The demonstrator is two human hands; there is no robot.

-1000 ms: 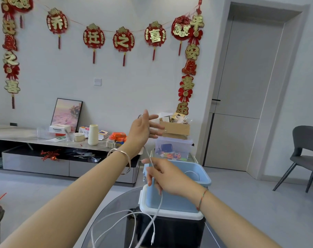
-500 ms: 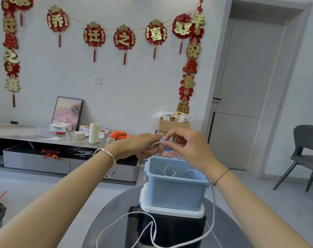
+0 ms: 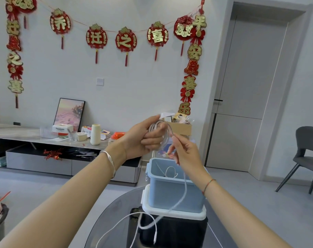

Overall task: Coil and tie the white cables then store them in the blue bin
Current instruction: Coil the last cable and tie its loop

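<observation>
Red banners (image 3: 125, 40) hang along the white wall above a cluttered low cabinet (image 3: 39, 161). Nearer, a round glass table (image 3: 112, 221) carries a black box (image 3: 170, 233) with a white lid (image 3: 173, 214), and the bin (image 3: 171, 194) stands on top of that stack.

Seen from the head camera, the left hand (image 3: 143, 138) is up above the bin, fingers curled round several loops of the cable (image 3: 156, 127). The right hand (image 3: 185, 152), just beside it, pinches the running strand. From there the free length drops past the bin's front wall, curls over the table and ends in a plug (image 3: 154, 238) in front of the black box. A second cable (image 3: 171, 171) lies looped inside the bin.

Coiling looks part done to me, with nothing tied. As the tail is drawn up it could snag on the lid's corner or whip the plug against the glass, and a hard tug might rock the bin on its perch. Should the left grip slacken before a tie goes on, the loops would spring apart and tangle with the slack below.
</observation>
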